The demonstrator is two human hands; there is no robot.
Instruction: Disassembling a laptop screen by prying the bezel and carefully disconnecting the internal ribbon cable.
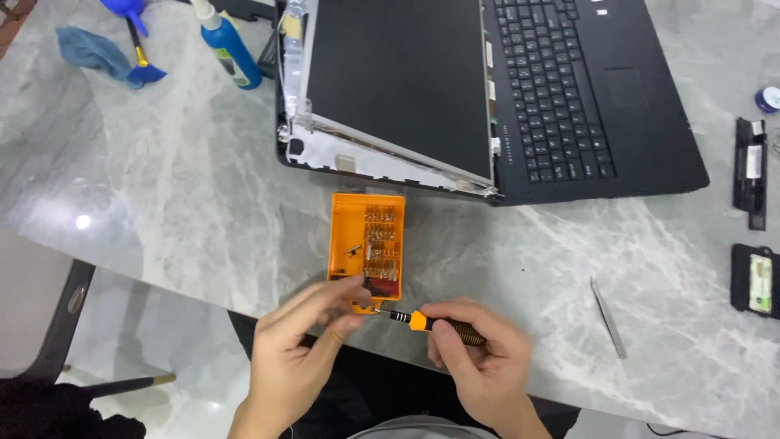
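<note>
While right hand (479, 358) grips screwdriver (435, 325), left hand (305, 341) pinches its tip, at table edge (203, 297).

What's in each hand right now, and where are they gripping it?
Right hand holds the screwdriver by its handle. Left hand pinches at its tip.

A grey marble-patterned tabletop (187, 187) carries a black laptop (642, 122) lying opened flat, its dark display panel (398, 81) lifted loose from the lid, with bare silver backing showing along the lower edge. Near the far left corner lie a crumpled blue cloth (91, 49), a blue-handled brush (140, 57) and a blue plastic bottle with a white nozzle (229, 45). A pair of slim metal tweezers (608, 317) rests on the right, well apart from the laptop. Two black rectangular components (751, 172) sit by the right edge, and a small round blue container (768, 99) beyond them.
</note>
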